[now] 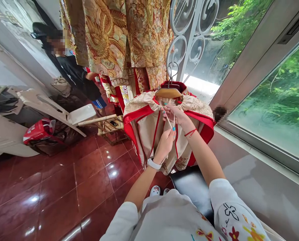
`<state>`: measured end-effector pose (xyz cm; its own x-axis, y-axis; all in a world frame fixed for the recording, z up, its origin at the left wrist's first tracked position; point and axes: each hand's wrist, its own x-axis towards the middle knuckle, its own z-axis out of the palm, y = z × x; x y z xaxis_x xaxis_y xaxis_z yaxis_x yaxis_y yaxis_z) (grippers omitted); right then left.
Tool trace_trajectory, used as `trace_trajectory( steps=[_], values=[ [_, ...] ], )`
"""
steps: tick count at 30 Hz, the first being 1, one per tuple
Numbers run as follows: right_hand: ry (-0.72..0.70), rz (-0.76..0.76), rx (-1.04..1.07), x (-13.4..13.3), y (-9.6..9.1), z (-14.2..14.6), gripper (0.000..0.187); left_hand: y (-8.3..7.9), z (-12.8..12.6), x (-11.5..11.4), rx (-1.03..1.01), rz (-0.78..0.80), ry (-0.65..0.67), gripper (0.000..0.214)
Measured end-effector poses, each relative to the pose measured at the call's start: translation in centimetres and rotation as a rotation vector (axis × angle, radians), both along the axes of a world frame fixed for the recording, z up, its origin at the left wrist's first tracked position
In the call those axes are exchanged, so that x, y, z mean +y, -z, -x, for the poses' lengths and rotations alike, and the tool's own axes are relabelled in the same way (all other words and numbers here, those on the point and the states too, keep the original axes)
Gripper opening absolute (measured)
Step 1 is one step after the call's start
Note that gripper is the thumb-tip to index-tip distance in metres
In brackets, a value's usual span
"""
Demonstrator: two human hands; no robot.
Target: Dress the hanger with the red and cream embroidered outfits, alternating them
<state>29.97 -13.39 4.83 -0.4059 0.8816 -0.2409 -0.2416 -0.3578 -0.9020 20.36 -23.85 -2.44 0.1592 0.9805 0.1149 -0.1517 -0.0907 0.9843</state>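
White cloth of the shirt (pixel 173 214) is closest, low down, and two bare arms reach out from it. Past it, big gold robes (pixel 106 36) hang up high. Lower and nearer, the cape (pixel 149 130) hangs on a hanger (pixel 169 93). Its pale inside shows, and its red edges spread out to both sides. The neck is all bunched up.

The right hand (pixel 176 114) is just by the neck, with bent fingers at the cord (pixel 168 120). I cannot tell if that grip is tight or loose. The left hand (pixel 166 143) is lower, in front of the cape, and its grip is narrow: thumb and finger pinch the cord. The step in hand looks like working the cord at the neck. The next move seems to call for a firm pinch on both sides and a soft, even pull, so that the hanger does not tip.

Some things are hard to see. The robes are cut off at the top. Both hands and arms hide the middle of the cape. A black seat (pixel 193 187) is partly behind the body. One white shoe (pixel 155 190) peeks out, and the other is mostly covered. The cord's ends are not clear, and I cannot see if it has a knot.
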Motion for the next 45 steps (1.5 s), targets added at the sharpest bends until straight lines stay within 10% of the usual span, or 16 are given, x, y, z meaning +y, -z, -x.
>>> trace_trajectory(
  steps=[3,8,17,30,45],
  values=[
    [0.088,-0.165,-0.143,-3.4,2.6,-1.7,0.038,0.3,1.1,0.1,0.032,0.019,0.007,0.056],
    [0.5,-1.003,-0.76,-6.9,5.1,-3.8,0.023,-0.1,2.4,-0.2,0.154,-0.062,0.004,0.056],
    [0.153,-1.552,-1.296,-3.5,2.5,-4.0,0.032,-3.5,1.7,1.2,1.135,-0.208,-0.11,0.032],
    [0.181,-1.576,-1.563,-3.7,2.9,-1.9,0.026,-6.4,5.1,1.8,0.792,-0.271,0.339,0.035],
    [0.182,-1.389,-0.783,-4.6,2.2,-5.3,0.029,-6.1,6.7,5.6,0.768,-0.738,-0.151,0.034]
  ],
)
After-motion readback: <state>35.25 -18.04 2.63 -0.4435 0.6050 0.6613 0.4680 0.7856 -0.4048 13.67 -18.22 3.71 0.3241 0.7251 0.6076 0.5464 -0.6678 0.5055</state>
